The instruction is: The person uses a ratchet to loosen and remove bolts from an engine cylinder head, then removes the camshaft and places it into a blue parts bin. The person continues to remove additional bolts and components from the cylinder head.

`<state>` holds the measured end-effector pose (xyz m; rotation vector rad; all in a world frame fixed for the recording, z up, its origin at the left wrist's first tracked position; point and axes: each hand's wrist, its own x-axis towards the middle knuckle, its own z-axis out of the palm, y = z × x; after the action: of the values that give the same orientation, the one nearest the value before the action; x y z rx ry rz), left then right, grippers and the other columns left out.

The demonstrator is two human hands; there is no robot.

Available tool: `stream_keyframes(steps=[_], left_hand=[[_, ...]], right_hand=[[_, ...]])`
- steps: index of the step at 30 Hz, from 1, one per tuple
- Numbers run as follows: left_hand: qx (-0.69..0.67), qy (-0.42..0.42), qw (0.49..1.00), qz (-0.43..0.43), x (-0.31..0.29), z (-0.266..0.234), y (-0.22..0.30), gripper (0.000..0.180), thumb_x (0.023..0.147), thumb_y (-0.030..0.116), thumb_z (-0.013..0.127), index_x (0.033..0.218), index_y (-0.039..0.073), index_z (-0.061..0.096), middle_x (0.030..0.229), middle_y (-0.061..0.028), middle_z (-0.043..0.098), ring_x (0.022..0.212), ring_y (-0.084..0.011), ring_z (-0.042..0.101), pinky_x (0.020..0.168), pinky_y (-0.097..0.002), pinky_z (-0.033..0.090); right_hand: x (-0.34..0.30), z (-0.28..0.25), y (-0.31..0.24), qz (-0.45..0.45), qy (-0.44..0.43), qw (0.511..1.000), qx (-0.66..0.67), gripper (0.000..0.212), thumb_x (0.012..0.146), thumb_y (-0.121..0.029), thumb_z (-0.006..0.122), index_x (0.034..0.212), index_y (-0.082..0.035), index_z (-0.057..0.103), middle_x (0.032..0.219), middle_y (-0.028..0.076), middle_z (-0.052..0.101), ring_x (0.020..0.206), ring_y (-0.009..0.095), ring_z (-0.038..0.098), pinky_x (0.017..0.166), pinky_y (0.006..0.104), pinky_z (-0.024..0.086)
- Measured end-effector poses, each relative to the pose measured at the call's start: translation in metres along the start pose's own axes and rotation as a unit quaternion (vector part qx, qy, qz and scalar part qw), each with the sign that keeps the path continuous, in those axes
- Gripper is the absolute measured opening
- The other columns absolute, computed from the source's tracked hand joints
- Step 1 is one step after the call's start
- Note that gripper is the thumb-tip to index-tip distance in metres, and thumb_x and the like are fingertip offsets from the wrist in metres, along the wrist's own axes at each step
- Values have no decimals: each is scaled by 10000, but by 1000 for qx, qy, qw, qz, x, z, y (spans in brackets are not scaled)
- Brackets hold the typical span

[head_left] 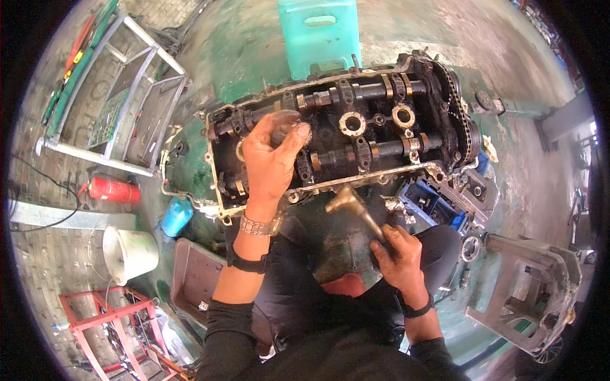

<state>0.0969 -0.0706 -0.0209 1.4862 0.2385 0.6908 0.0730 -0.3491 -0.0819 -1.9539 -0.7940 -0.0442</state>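
One hammer [357, 208] is filling the person's right hand [399, 255] just off the near edge of an open engine [343, 141], while the left hand [272, 152] is reaching across that edge.

The right hand is wrapping tightly around the handle; the left is curling its thumb and fingers nearly together over the engine's left half, and whether it is gripping anything cannot be told. Camshafts [406, 145] are running lengthwise, a chain [455, 105] edging the right end. A turquoise stool [321, 41] is standing beyond the far edge, a blue tray [424, 202] is sitting off the near right corner, and a red fire extinguisher [114, 189] is showing well off the left end.
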Motion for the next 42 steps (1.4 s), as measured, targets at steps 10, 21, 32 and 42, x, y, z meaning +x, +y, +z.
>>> stream_keyframes(steps=[10,21,32,42], left_hand=[[32,-16,999,30,0,4,0,171,889,104,739,1032,16,703,836,22,673,700,-51,570,630,-203,460],[178,-82,970,144,2,9,1,240,813,89,778,1024,-8,714,880,-67,663,767,-120,595,720,-253,482],[154,-43,981,110,0,6,2,205,847,81,754,1009,-33,703,853,-49,660,777,-98,581,725,-255,478],[122,49,988,78,-3,8,-2,173,854,100,752,964,-23,700,893,-61,708,800,-104,614,743,-265,494]], right_hand=[[-31,22,0,270,12,830,488,357,1008,-331,559,1133,3,558,709,29,565,545,93,496,488,231,410],[-20,70,-54,250,91,745,612,208,1044,-286,495,1100,-88,464,768,98,574,581,194,573,509,320,500],[5,49,-63,249,7,852,460,387,987,-402,581,1028,-24,505,665,43,514,456,124,471,402,247,377],[74,-85,-29,148,-66,984,78,316,1004,-245,581,1160,26,623,685,-1,567,540,69,466,491,230,366]])
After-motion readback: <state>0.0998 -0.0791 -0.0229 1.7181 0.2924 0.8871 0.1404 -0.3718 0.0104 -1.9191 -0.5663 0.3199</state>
